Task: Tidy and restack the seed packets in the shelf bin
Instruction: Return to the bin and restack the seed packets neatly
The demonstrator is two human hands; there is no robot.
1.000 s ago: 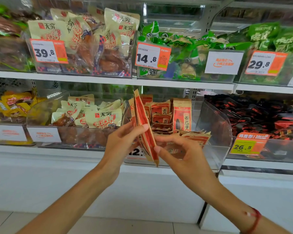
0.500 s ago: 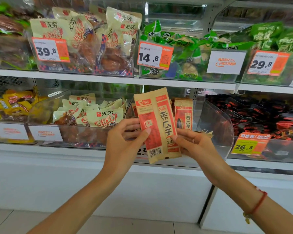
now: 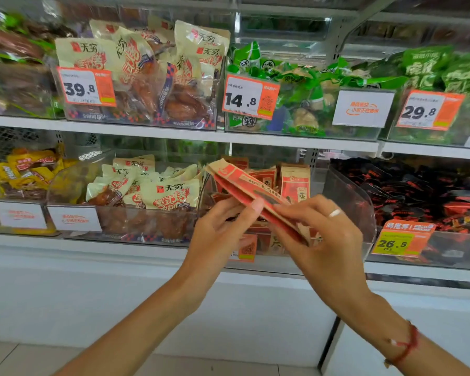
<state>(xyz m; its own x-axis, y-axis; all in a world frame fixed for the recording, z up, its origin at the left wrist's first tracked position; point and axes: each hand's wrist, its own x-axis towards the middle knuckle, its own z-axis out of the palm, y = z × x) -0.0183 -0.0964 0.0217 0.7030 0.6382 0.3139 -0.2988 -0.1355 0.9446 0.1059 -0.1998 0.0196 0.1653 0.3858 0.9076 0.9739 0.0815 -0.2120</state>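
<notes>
- Now, head view: both hands pinch a small stack of seed packets (image 3: 251, 192) in front of the clear shelf bin (image 3: 347, 196); left hand (image 3: 220, 229) underneath, right hand (image 3: 323, 240) gripping the lower end.
- Risk: the thin packets could fan out and slip, since each pinch is light.
- Long axis runs diagonally, top end pointing up-left, nearly edge-on.

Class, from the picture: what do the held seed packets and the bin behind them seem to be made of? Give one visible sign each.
Seed packets: likely matte kraft-style paper, tan edges with red print, little glare.
Bin: clear glossy plastic, probably acrylic; the goods show through its wall, and its curved edge catches light.
</notes>
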